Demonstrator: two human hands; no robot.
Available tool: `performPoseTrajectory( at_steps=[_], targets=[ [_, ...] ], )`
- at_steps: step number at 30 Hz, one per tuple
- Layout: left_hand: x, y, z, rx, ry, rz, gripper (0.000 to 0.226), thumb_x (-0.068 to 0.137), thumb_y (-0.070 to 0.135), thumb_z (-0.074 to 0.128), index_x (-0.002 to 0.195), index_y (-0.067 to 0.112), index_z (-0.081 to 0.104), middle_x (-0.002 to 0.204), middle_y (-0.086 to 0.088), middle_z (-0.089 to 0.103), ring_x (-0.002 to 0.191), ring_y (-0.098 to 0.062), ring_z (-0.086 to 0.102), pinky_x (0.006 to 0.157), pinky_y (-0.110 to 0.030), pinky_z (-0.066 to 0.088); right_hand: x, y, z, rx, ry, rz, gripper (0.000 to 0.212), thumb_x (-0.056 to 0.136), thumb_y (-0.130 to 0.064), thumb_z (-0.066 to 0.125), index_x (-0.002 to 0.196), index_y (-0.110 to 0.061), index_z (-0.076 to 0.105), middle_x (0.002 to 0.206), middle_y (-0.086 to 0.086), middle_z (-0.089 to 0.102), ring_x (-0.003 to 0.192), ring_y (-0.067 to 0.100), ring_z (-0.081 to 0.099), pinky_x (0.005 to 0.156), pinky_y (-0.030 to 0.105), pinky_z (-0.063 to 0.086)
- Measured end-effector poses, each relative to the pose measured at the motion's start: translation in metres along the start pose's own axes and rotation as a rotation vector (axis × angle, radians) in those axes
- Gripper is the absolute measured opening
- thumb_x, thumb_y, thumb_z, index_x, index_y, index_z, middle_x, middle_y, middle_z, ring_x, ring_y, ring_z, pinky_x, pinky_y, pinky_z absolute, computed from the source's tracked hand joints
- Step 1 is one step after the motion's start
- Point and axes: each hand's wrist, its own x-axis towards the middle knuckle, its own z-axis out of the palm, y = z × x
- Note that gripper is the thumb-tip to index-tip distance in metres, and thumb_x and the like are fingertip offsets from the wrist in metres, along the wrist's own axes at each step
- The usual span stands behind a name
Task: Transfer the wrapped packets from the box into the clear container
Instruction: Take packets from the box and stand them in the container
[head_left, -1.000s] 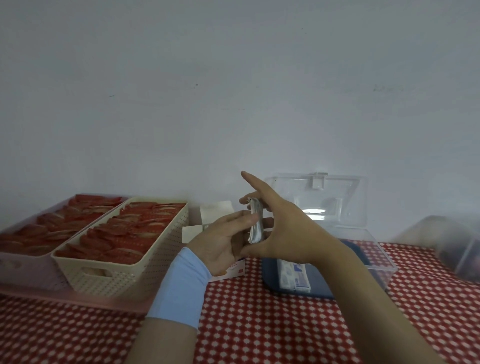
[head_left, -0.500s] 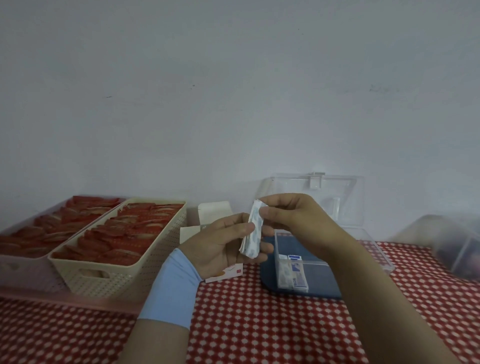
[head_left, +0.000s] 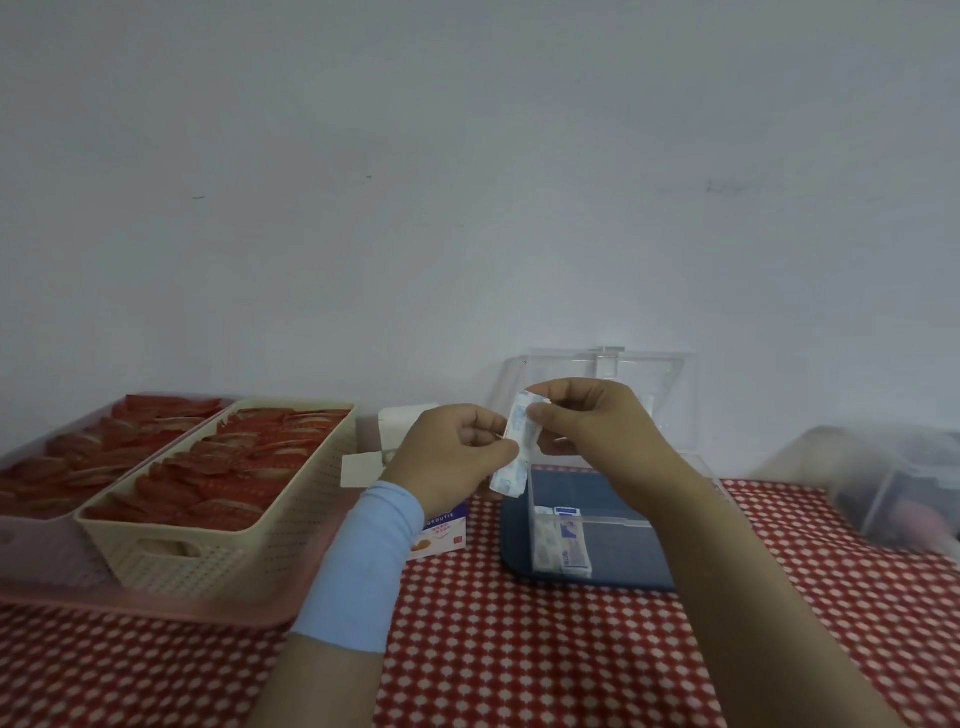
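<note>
Two hands, left hand (head_left: 457, 457) and right hand (head_left: 587, 431), pinching one packet stack (head_left: 514, 452), two baskets (head_left: 218, 499).

This looks like a home table set up for sorting small goods, pushed against a plain pale wall (head_left: 467, 182). A red-and-white checked tablecloth (head_left: 519, 649) covers it. At the left, a cream perforated plastic basket (head_left: 234, 561) and a pinkish one beside it (head_left: 31, 540) sit on a pink tray (head_left: 156, 608), both filled with red sachets (head_left: 234, 467). At the right, a clear plastic organiser box (head_left: 597, 525) with its hinged lid raised rests on a dark blue tray (head_left: 514, 545); another, blurred clear box (head_left: 893, 483) stands at the far right
</note>
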Motion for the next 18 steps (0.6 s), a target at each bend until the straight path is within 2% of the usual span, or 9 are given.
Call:
performPoseTrajectory(
  at_steps=[3, 5, 8, 10, 12, 14, 16, 18],
  targets=[
    [-0.003, 0.002, 0.011, -0.029, 0.022, 0.031, 0.009, 0.086, 0.014, 0.073, 0.09, 0.022, 0.071, 0.086, 0.001, 0.075, 0.068, -0.003, 0.07, 0.056, -0.014, 0.052, -0.005, 0.001, -0.009, 0.008, -0.015, 0.08, 0.011, 0.091, -0.01, 0.071, 0.1, -0.009, 0.077, 0.088, 0.012, 0.076, 0.073, 0.018, 0.068, 0.078, 0.036, 0.06],
    [-0.005, 0.005, 0.019, -0.063, 0.031, 0.051, 0.011, 0.086, 0.01, 0.073, 0.085, 0.021, 0.071, 0.081, 0.002, 0.074, 0.063, 0.0, 0.067, 0.054, -0.012, 0.051, -0.008, 0.0, -0.014, -0.026, -0.054, 0.121, 0.008, 0.091, -0.012, 0.072, 0.091, -0.005, 0.076, 0.089, 0.016, 0.076, 0.077, 0.021, 0.07, 0.083, 0.04, 0.061],
    [-0.006, 0.007, 0.03, -0.091, 0.04, 0.066, 0.007, 0.086, 0.008, 0.072, 0.088, 0.014, 0.074, 0.08, -0.003, 0.075, 0.068, -0.009, 0.071, 0.059, -0.022, 0.058, -0.012, -0.003, -0.024, -0.012, -0.107, 0.189, 0.014, 0.091, -0.012, 0.072, 0.085, 0.0, 0.073, 0.092, 0.022, 0.075, 0.083, 0.03, 0.073, 0.085, 0.042, 0.062],
    [-0.008, 0.01, 0.037, -0.154, 0.023, 0.034, 0.007, 0.087, 0.007, 0.072, 0.093, 0.009, 0.074, 0.083, -0.009, 0.075, 0.068, -0.015, 0.072, 0.061, -0.031, 0.062, -0.013, -0.005, -0.031, -0.027, -0.111, 0.215, 0.018, 0.092, -0.01, 0.071, 0.092, 0.008, 0.072, 0.096, 0.026, 0.074, 0.091, 0.037, 0.074, 0.083, 0.041, 0.062],
    [-0.008, 0.011, 0.044, -0.168, 0.017, 0.013, 0.008, 0.087, 0.009, 0.072, 0.095, 0.008, 0.073, 0.084, -0.009, 0.075, 0.066, -0.013, 0.072, 0.062, -0.031, 0.062, -0.012, -0.006, -0.037, -0.08, -0.084, 0.219, 0.02, 0.091, -0.009, 0.071, 0.097, 0.011, 0.071, 0.096, 0.028, 0.073, 0.093, 0.038, 0.073, 0.082, 0.042, 0.063],
    [-0.005, 0.008, 0.047, -0.036, 0.063, 0.037, 0.009, 0.089, 0.022, 0.071, 0.095, 0.016, 0.072, 0.086, 0.001, 0.074, 0.073, -0.009, 0.07, 0.07, -0.028, 0.059, -0.009, -0.004, -0.042, -0.156, -0.027, 0.217, 0.019, 0.091, -0.009, 0.071, 0.095, 0.01, 0.071, 0.092, 0.027, 0.074, 0.085, 0.033, 0.075, 0.079, 0.043, 0.063],
    [-0.002, 0.004, 0.044, 0.129, 0.097, 0.027, 0.019, 0.094, 0.037, 0.061, 0.096, 0.02, 0.068, 0.09, 0.007, 0.071, 0.084, -0.01, 0.066, 0.08, -0.028, 0.053, -0.002, 0.004, -0.049, -0.268, 0.081, 0.223, 0.019, 0.09, -0.01, 0.072, 0.091, 0.009, 0.071, 0.082, 0.022, 0.072, 0.072, 0.026, 0.073, 0.075, 0.04, 0.063],
    [0.001, 0.001, 0.04, 0.218, 0.074, -0.058, 0.037, 0.098, 0.044, 0.048, 0.089, 0.012, 0.065, 0.089, -0.003, 0.071, 0.083, -0.02, 0.066, 0.083, -0.038, 0.053, 0.005, 0.017, -0.056, -0.423, 0.161, 0.231, 0.024, 0.09, -0.013, 0.072, 0.086, 0.011, 0.07, 0.079, 0.023, 0.07, 0.07, 0.027, 0.073, 0.071, 0.039, 0.061]
  ],
)
